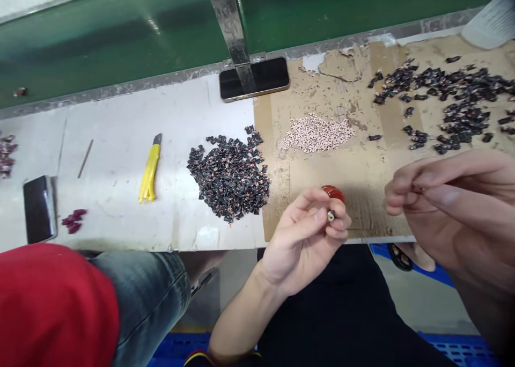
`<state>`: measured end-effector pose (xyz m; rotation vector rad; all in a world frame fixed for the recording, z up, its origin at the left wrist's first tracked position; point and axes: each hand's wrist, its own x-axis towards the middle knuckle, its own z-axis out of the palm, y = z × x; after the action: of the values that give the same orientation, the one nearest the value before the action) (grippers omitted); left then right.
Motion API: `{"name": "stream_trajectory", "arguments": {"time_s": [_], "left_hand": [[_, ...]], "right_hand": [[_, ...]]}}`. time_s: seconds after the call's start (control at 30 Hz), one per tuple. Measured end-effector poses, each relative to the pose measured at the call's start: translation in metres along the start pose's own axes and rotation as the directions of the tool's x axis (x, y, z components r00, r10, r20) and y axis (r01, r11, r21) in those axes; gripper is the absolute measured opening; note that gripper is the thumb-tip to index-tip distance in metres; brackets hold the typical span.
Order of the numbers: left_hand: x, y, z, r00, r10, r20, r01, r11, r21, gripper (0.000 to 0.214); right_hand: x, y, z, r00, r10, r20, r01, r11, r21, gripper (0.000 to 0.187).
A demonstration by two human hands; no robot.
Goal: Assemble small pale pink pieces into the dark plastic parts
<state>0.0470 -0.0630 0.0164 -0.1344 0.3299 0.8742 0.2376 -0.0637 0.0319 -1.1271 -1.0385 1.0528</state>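
My left hand point(308, 238) pinches a small black cylindrical part point(330, 215) between thumb and fingers. Its pale end with an orange-brown centre faces up. Just behind those fingers, a round red object point(333, 191) lies on the cardboard, partly hidden. At the right, my right hand point(454, 200) has thumb and fingertips pressed together on something tiny that I cannot make out. Left of my left hand is a dense pile of small black parts point(231, 176). Beyond my hands lies a spread of tiny pale pink pieces point(319, 133).
More black parts point(462, 109) are scattered at the right. A phone point(255, 79) lies beneath a metal post point(231, 21). Further left are a yellow utility knife point(150, 168), dark red pieces point(74, 220) and another phone point(39, 208). A person in a red shirt point(56, 308) sits beside me.
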Motion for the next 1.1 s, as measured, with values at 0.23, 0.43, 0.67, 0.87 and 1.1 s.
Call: {"name": "stream_trajectory", "arguments": {"time_s": [0.23,0.43,0.67,0.87,1.1], "left_hand": [[-0.004,0.002,0.005,1.0,-0.02,0.005,0.021,0.997,-0.076,0.02],[-0.005,0.002,0.003,1.0,0.02,0.01,-0.02,1.0,-0.019,0.018],[-0.005,0.001,-0.01,0.94,0.329,0.089,-0.338,0.87,0.358,0.015],[-0.011,-0.005,-0.011,0.832,0.547,0.091,-0.488,0.644,0.589,0.023],[-0.009,-0.008,-0.003,0.76,0.647,0.064,-0.521,0.546,0.656,0.017]], "right_hand": [[-0.003,0.002,-0.01,1.0,0.006,0.02,-0.006,1.0,-0.029,0.015],[-0.004,0.003,-0.009,0.999,-0.026,0.044,0.028,0.998,-0.052,0.024],[-0.018,0.0,-0.006,0.998,-0.066,-0.01,0.061,0.964,-0.258,0.021],[-0.025,-0.01,0.028,0.948,-0.284,0.144,0.315,0.897,-0.309,0.036],[-0.023,-0.007,0.039,0.855,-0.377,0.356,0.5,0.782,-0.372,0.045]]}}
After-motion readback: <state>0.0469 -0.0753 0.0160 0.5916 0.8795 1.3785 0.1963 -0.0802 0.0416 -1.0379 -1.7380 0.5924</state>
